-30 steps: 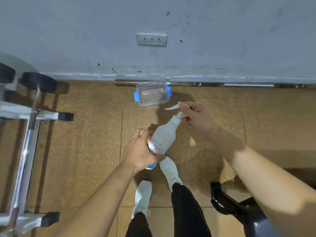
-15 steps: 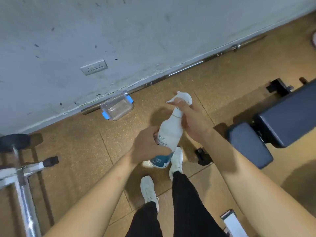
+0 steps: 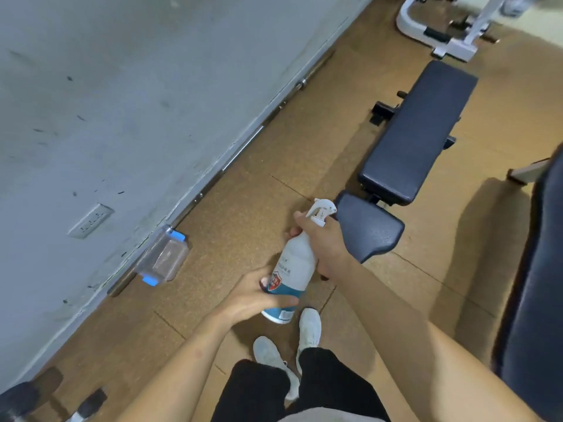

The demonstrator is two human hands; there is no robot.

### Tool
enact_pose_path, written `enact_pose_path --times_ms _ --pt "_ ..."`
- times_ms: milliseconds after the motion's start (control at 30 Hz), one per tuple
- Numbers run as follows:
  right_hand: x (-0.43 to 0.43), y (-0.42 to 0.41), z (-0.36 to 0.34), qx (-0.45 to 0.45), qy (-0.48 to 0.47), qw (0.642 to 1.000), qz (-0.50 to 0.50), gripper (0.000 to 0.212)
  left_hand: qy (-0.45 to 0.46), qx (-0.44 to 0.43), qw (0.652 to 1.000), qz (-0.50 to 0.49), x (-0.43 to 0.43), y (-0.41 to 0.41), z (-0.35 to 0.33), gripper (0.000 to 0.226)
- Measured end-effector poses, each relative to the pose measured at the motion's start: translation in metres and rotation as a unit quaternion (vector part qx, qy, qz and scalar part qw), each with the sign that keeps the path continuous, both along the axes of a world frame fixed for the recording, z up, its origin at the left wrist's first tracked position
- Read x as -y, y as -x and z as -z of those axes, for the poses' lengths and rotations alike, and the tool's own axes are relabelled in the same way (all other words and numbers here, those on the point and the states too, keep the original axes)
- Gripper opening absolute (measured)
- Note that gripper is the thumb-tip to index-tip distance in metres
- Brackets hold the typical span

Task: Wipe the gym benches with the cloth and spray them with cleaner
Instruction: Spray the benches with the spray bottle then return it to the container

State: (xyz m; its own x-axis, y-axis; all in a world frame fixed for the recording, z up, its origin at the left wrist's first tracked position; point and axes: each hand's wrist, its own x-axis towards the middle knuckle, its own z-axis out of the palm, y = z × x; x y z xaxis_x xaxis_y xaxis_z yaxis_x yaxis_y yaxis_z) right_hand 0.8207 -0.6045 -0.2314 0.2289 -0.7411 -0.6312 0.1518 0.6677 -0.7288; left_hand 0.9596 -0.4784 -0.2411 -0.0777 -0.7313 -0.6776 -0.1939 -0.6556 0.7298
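Both hands hold a white spray bottle (image 3: pixel 295 263) above the cork-coloured floor (image 3: pixel 249 190), tilted with its trigger head (image 3: pixel 322 207) pointing up toward the gym bench (image 3: pixel 417 129). The right hand (image 3: pixel 323 242) is closed around the bottle's neck and shoulder just below the trigger head. The left hand (image 3: pixel 259 292) curls around the lower part, over the blue and red label, fingers wrapping the base. The dark padded gym bench lies on the floor just beyond the bottle, its small seat pad (image 3: pixel 370 229) right beside the right hand. A second dark padded bench (image 3: pixel 533 284) runs along the right edge. A clear plastic container with blue clips (image 3: pixel 163 258) sits by the grey wall (image 3: pixel 122 86), next to a steel barbell (image 3: pixel 243 147) lying along the wall's foot. White shoes (image 3: pixel 309 328) stand below the bottle.
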Motion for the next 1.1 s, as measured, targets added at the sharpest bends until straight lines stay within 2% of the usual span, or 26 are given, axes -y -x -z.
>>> enact_pose_path --times_ms 67,133,233,333,467,533,600,733,833,900,1033,1100 --pt "0.009 0.009 0.0 0.0 -0.004 0.999 0.034 0.012 -0.008 0.013 0.999 0.032 0.014 -0.001 -0.002 0.038" --pt "0.016 0.014 0.0 0.007 -0.012 0.997 0.072 0.023 -0.007 0.022 0.998 0.05 0.029 -0.002 -0.002 0.036" --pt "0.024 0.013 -0.001 -0.001 -0.027 0.99 0.135 0.02 0.005 0.026 0.998 0.063 0.049 -0.011 -0.001 0.031" --pt "0.03 0.001 -0.006 0.0 -0.038 0.982 0.187 0.018 0.025 0.029 0.996 0.082 0.066 -0.029 0.005 0.038" --pt "0.039 -0.028 -0.014 -0.03 -0.012 0.972 0.231 0.018 0.035 -0.012 0.994 0.105 0.085 -0.062 0.011 0.039" --pt "0.042 -0.044 -0.018 -0.027 0.004 0.964 0.265 0.028 0.041 -0.027 0.992 0.113 0.093 -0.081 0.011 0.049" --pt "0.043 -0.061 -0.022 -0.034 -0.001 0.953 0.301 0.026 0.038 -0.02 0.993 0.111 0.1 -0.1 0.011 0.052" --pt "0.041 -0.083 -0.023 -0.092 -0.047 0.916 0.388 0.02 -0.016 -0.04 0.995 0.086 0.109 -0.133 0.015 0.04" --pt "0.038 -0.089 -0.024 -0.085 -0.032 0.907 0.412 0.016 -0.06 -0.106 0.991 0.054 0.118 -0.148 0.015 0.053" --pt "0.04 -0.09 -0.022 -0.076 -0.01 0.906 0.417 0.025 -0.086 -0.122 0.987 0.054 0.127 -0.152 0.015 0.06" --pt "0.057 -0.091 -0.022 -0.109 -0.053 0.886 0.447 0.013 -0.092 -0.112 0.987 0.071 0.152 -0.151 0.012 0.063" --pt "0.071 -0.088 -0.02 -0.107 -0.073 0.871 0.475 0.016 -0.097 -0.109 0.986 0.079 0.173 -0.148 0.011 0.06"
